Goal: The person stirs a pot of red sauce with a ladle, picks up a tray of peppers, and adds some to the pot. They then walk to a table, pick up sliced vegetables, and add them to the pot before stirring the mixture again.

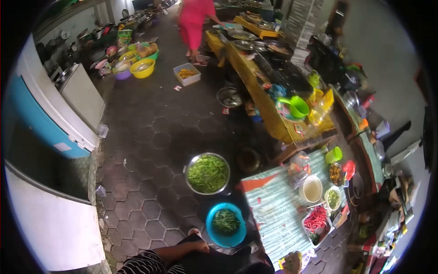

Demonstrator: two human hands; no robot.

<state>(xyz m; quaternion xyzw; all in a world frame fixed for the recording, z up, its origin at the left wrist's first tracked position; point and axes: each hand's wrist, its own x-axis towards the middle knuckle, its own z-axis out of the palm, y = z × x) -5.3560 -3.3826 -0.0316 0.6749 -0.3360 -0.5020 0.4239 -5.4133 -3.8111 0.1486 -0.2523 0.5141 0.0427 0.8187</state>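
My left hand is curled closed over my dark-clothed lap, with nothing showing in it. At the bottom edge, by the near end of the table, my right hand is partly cut off and closed around something small and yellowish that I cannot make out. A blue basin of dark green leafy vegetables stands on the floor just ahead of my left hand. Beyond it is a metal bowl full of chopped green vegetables. On the table, a tray holds red chillies.
The low table has a pale striped cover and carries a cream-coloured pot, a green cup and a bowl of chopped greens. A long yellow-covered table runs behind. A person in pink stands at the back.
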